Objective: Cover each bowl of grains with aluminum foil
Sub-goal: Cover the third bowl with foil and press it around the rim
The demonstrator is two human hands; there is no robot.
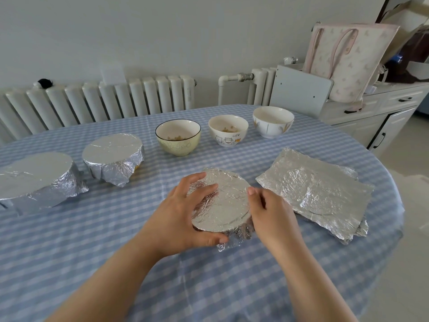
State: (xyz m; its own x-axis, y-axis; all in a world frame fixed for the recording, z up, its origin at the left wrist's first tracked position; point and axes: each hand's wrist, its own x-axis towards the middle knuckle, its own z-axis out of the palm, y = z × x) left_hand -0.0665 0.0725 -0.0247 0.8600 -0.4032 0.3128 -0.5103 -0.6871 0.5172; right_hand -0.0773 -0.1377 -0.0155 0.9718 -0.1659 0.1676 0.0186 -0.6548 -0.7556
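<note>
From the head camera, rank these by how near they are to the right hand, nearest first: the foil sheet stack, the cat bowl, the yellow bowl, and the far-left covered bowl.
From the right hand:
1. foil sheet stack, just to its right.
2. cat bowl, behind it.
3. yellow bowl, behind and left.
4. far-left covered bowl, at the table's left edge.

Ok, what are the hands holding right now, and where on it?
Both hands are on the foil-covered bowl. The left hand grips its left side, fingers over the top, thumb at the near edge. The right hand presses the foil at the right rim.
</note>
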